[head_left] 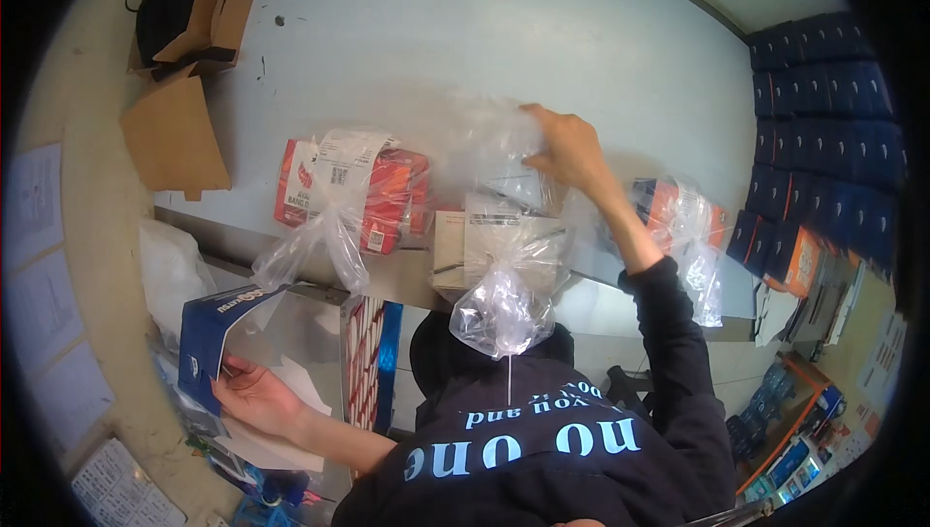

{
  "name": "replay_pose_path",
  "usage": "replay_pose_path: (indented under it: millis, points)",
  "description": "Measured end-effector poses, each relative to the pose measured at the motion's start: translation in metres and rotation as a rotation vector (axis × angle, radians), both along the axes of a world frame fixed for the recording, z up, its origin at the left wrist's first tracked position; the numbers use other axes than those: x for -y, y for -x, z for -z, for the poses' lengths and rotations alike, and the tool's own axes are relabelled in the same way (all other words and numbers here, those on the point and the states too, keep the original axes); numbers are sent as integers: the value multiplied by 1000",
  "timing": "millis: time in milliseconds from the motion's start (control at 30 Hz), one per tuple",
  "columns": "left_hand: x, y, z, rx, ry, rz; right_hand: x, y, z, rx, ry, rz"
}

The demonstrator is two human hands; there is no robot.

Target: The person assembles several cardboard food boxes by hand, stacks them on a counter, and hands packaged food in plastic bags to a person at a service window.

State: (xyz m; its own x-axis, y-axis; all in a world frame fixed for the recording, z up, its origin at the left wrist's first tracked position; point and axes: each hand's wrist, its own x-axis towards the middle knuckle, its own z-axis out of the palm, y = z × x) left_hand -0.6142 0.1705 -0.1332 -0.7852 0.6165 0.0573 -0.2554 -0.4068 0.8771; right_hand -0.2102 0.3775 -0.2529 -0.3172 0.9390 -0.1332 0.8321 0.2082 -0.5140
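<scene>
My right hand (572,151) reaches out over the grey table (436,33) and pinches a loose clear plastic bag (489,139). Just below it lies a pale box in a knotted clear bag (499,256). My left hand (254,396) is down at the lower left, below the table edge. It grips the open end of a blue carton (205,333), with white paper (291,382) lying under the fingers. A red-and-white striped box (366,362) stands beside that carton.
Red packs in a tied clear bag with a white label (349,193) lie left of centre. An orange and blue bagged box (683,217) sits at the right. Dark blue boxes (823,130) are stacked along the right edge. Open cardboard boxes (189,62) stand at the top left.
</scene>
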Motion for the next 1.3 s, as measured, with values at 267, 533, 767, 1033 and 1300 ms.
replay_pose_path:
  millis: [267, 533, 767, 1033, 1300]
  points:
    - [2, 7, 6, -41, -6, -26, -21, 1, 5, 69, 37, 60]
    - [0, -1, 5, -14, -16, 17, -10, 14, 9, -84, -256, -5]
    - [-1, -4, 4, -9, -22, 47, -34, 23, 17, -63, -15, -85]
    - [5, 0, 11, 14, -2, 32, -47, 5, 38, -111, 92, -85]
    - [2, 7, 15, 63, -18, 20, -33, 23, -4, 2, 176, 61]
